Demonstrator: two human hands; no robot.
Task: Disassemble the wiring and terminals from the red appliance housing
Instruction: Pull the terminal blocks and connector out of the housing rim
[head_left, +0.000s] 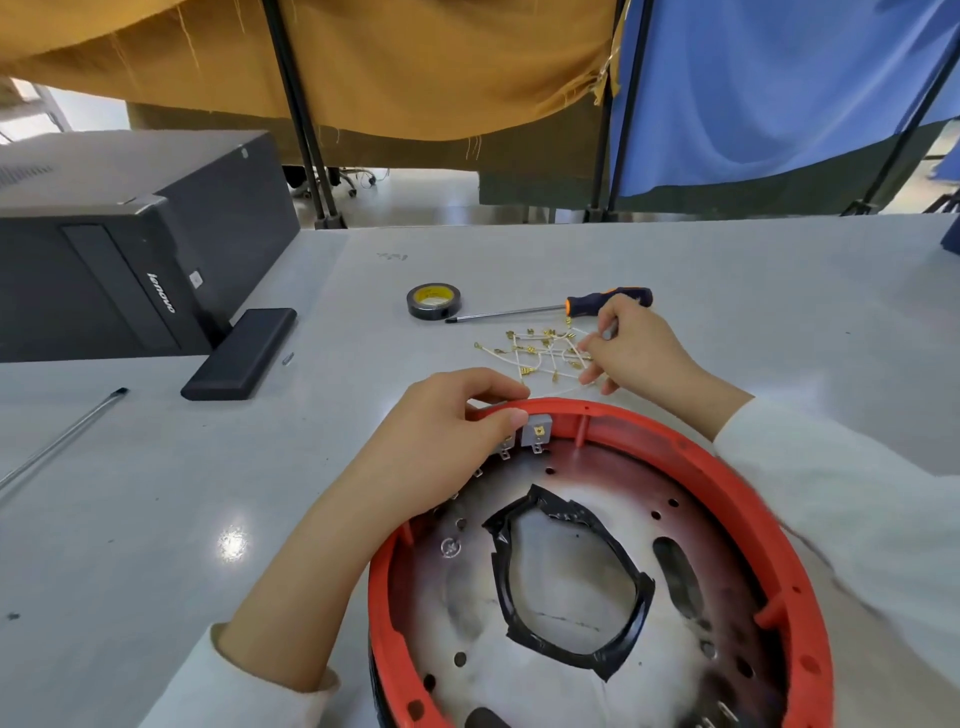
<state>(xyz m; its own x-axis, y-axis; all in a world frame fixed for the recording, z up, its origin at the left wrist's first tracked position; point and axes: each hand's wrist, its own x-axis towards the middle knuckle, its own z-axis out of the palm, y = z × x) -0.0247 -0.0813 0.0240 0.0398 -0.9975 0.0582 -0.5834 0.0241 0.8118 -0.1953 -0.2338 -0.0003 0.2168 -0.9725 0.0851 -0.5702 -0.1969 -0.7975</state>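
The red housing (737, 483) is sat on the grey table (208, 493), its far rim gripped by the left hand (441, 441) right beside a grey terminal block (537, 432). A slim metal tool (609, 329) is pinched in the right hand (631, 345) over the loose wires (540, 353), near the screwdriver (550, 307) and tape roll (434, 300).

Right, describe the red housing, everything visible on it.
The red housing is a round plastic-looking ring lying open side up on the grey table. Inside sits a scorched metal plate with holes and a central opening edged in black tape. Grey terminal blocks sit at its far rim, which the left hand grips.
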